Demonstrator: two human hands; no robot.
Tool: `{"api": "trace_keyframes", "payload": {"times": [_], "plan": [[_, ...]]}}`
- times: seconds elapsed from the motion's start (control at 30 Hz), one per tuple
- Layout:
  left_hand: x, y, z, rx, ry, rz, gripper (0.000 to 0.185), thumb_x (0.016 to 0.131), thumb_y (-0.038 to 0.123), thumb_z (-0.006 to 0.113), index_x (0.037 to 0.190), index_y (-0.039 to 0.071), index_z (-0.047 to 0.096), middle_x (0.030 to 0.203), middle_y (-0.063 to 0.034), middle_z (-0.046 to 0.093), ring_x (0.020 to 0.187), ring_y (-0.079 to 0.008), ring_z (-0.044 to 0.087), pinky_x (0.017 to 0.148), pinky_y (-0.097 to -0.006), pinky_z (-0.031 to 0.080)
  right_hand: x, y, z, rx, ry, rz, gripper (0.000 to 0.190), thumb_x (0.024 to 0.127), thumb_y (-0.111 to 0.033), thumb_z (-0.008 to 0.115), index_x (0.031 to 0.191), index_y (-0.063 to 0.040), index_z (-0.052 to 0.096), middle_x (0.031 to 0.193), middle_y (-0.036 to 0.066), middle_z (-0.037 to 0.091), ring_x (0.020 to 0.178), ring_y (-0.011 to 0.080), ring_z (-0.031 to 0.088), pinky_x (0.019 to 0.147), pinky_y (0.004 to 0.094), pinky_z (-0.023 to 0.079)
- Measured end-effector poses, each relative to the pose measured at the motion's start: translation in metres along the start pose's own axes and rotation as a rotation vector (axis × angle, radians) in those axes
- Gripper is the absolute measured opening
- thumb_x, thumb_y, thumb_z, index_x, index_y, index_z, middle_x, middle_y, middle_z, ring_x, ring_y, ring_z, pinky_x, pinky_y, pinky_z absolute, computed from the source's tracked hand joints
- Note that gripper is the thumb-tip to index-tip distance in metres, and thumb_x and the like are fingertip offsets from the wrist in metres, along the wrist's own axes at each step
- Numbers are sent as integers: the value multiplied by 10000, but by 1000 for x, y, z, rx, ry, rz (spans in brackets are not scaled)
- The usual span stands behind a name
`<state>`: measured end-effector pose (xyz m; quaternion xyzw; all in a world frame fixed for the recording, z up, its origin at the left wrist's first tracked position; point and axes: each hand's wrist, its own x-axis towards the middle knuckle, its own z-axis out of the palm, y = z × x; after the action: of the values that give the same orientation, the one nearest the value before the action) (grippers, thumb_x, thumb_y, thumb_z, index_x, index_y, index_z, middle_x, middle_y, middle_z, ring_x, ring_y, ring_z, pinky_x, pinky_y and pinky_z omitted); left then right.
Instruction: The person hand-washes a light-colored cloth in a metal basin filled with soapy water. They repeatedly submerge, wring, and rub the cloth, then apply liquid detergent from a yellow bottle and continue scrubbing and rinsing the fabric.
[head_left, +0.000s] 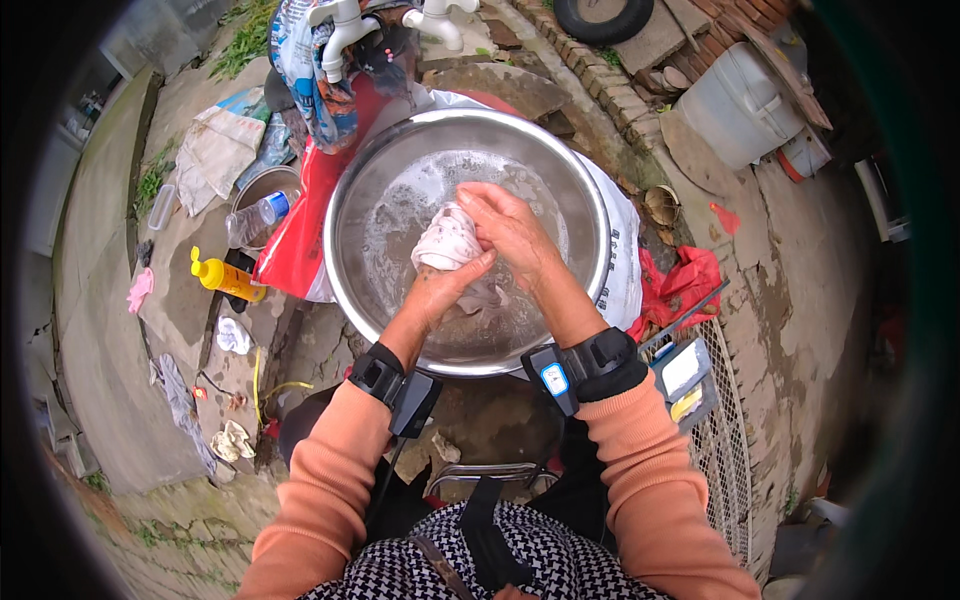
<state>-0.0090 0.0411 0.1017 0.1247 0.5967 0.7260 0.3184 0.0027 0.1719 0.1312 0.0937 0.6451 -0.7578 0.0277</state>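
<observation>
A wet, pale pink cloth (448, 238) with small dark spots is bunched over the fingers of my left hand (442, 289). Those fingers are hidden beneath it, while the left thumb sticks out to the right. From the right side my right hand (514, 229) grips the edge of the same cloth with bent fingers. Both hands are above a wide stainless steel basin (349, 300) that holds cloudy, sudsy water (397, 199). Below my left wrist, a greyish piece of fabric (480, 300) lies partly in the water.
White taps (349, 34) and a hanging patterned cloth (300, 75) stand behind the basin. A yellow squeeze bottle (225, 277), a plastic bottle (259, 217) and a white cloth (234, 335) lie left. Red plastic (686, 285) and a metal mesh rack (724, 450) are right.
</observation>
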Motion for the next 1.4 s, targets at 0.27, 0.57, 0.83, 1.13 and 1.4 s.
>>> {"api": "trace_keyframes", "payload": {"times": [0.27, 0.57, 0.83, 1.13, 1.4], "plan": [[-2, 32, 11, -1115, -137, -4, 637, 827, 436, 533, 1262, 19, 329, 1258, -198, 426, 1046, -280, 510, 936, -419, 386, -40, 118, -35, 56, 449, 563, 684, 771, -459, 592, 1294, -84, 360, 1280, 157, 401, 1183, 267, 378, 962, 387, 307], [22, -5, -43, -1037, 433, 58, 488, 824, 400, 563, 1143, 75, 388, 1130, -186, 514, 946, -294, 535, 875, -448, 420, -29, 107, -7, 846, 262, 275, 372, 844, -367, 537, 1118, -119, 499, 1109, 56, 545, 1063, 198, 478, 890, 428, 366], [8, -82, -30, -1088, 175, -249, 564, 851, 539, 408, 1135, 58, 479, 1107, -125, 539, 1026, -265, 509, 920, -428, 386, -48, 80, 49, -881, 277, -186, 355, 800, -337, 553, 1091, -134, 547, 1160, 156, 457, 1024, 345, 448, 862, 381, 379], [10, -86, -18, -910, 422, -380, 444, 882, 450, 413, 1043, 59, 548, 1012, -121, 594, 923, -255, 571, 841, -421, 443, -41, 91, 32, -668, 303, -79, 345, 823, -379, 525, 899, -44, 503, 979, 175, 474, 862, 380, 515, 717, 451, 410], [4, -56, -5, -929, 236, -424, 426, 856, 422, 477, 1072, 63, 554, 1025, -106, 603, 939, -285, 565, 869, -445, 417, -14, 122, -22, -478, 538, 67, 358, 812, -353, 551, 963, -29, 539, 883, 159, 560, 756, 327, 552, 689, 416, 430]]}}
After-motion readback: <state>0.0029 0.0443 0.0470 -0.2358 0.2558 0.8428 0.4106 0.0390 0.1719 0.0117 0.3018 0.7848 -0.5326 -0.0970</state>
